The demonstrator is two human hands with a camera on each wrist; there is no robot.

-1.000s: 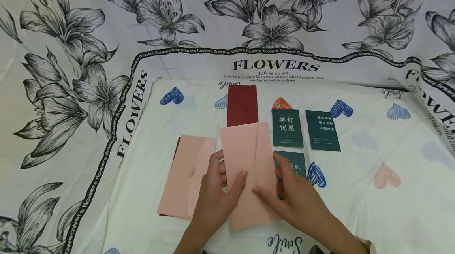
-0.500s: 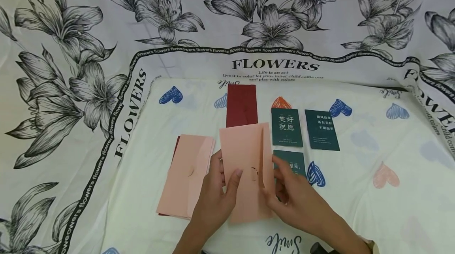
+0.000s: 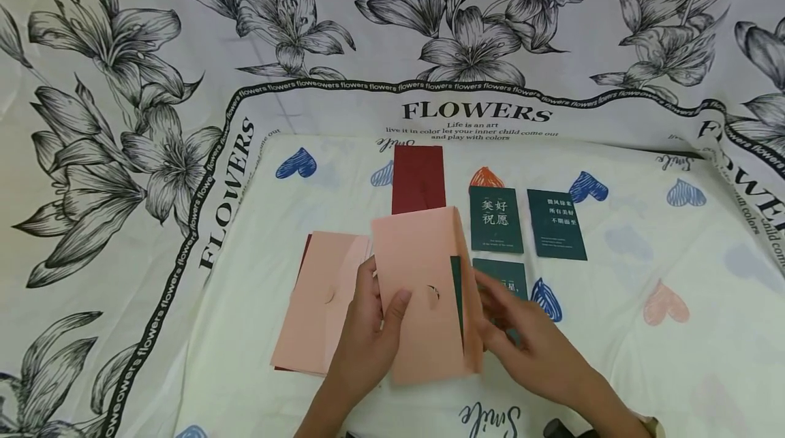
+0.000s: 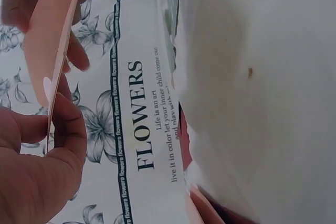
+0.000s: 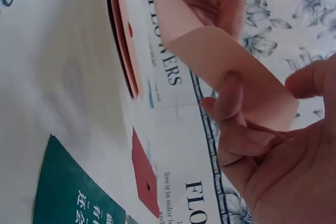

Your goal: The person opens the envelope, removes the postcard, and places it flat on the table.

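At the left lies one overlapping pile of pink and red envelopes, its full count hidden, and just beside it the left hand pinches one pink envelope, partly covering one dark red envelope. One green strip shows inside its single open flap, which the right hand touches with bent fingers, whether pinching cannot be told. Rightmost lie three green cards: two side by side, one nearer, partly behind that hand.
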